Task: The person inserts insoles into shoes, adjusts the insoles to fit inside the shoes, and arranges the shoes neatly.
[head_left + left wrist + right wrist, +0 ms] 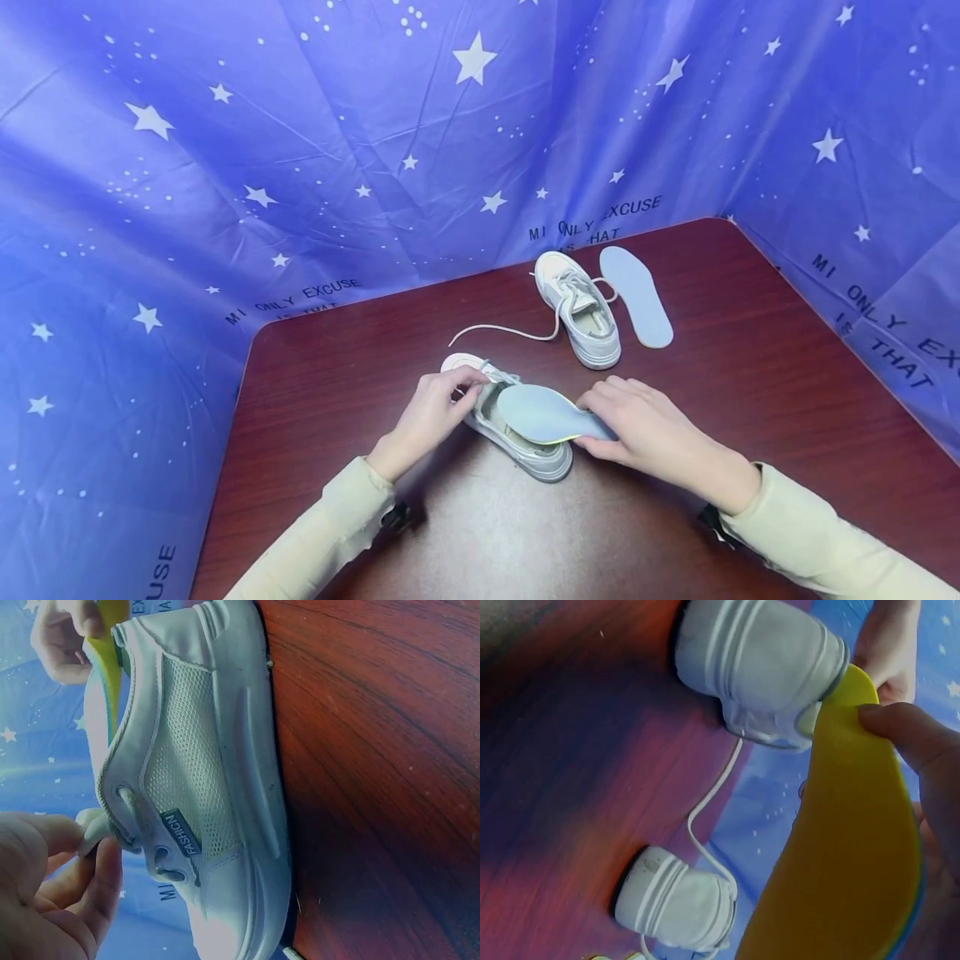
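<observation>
White leather-look panels and pale mesh form the near shoe (195, 750), which stands upright on the reddish-brown counter (352, 367), its toe pointing up and left in the head view. A small dark label (181, 832) reading "FASHION" sits on its side, beside the lacing. The person's left hand (435, 411) is at the shoe's opening, its thumb and fingers pinching the shoe tongue (94, 829). The right hand (648, 427) grips the narrow end of the held insole (538, 414), the thumb on one face and the other fingers round the far side. This insole is pale blue-grey above and yellow beneath; it slants over the heel of the near shoe, its broad end above the opening. How far that end dips inside cannot be told.

Farther back stands the far shoe (558, 279), also upright, toe away from the person, with a loose white lace (513, 332) trailing left across the counter. Just to its right lies the second insole (637, 296), flat, pale side up. Behind the counter hangs a blue curtain (337, 100) printed with white stars, dots and dark lettering.
</observation>
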The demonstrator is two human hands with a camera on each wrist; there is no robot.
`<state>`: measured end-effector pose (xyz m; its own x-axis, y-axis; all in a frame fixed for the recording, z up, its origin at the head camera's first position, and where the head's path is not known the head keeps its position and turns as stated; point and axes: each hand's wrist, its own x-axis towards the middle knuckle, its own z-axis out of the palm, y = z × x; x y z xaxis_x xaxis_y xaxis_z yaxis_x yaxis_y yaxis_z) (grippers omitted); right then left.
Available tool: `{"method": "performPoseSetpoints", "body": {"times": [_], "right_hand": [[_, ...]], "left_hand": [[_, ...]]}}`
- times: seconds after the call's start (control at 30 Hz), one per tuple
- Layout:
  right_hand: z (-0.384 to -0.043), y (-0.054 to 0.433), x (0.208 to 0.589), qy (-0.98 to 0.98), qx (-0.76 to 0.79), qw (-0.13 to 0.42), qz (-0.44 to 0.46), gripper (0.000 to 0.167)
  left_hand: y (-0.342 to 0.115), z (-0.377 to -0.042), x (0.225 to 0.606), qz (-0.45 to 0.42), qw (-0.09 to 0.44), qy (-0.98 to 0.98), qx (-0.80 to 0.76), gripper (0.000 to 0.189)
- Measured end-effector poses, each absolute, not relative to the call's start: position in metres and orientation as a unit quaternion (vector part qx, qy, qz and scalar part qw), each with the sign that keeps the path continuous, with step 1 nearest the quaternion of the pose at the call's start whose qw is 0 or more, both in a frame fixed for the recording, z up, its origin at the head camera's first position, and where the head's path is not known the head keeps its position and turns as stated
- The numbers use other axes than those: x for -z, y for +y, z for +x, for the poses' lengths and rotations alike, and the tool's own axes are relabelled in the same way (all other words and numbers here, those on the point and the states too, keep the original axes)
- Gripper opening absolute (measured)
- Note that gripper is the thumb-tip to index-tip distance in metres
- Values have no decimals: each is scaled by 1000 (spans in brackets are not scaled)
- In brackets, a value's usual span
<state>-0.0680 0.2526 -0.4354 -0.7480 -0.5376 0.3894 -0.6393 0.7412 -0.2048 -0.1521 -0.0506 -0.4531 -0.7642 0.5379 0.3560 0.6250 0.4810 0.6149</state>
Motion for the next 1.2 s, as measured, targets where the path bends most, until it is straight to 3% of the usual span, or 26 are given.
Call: {"method": "performPoseSetpoints", "body": {"times": [0.17,0.33,0.7,1.07,1.2], "right_hand": [[-67,246,432,-920,-161,150,324,27],[-65,239,428,-922,-183,130,316,26],[-68,225,415,-935,-198,27,292,36],[-90,200,396,-940,-164,-57,295,27],[-97,190,392,-943,-166,-111,267,28]], "left_hand": [[-50,-152,453,-302,43,-863,402,18],[-49,-154,454,-285,50,-874,390,6],[-47,-151,452,-277,42,-870,406,4],[-46,-149,453,-284,31,-867,408,4],[-46,-148,452,-294,34,-864,409,5]]}}
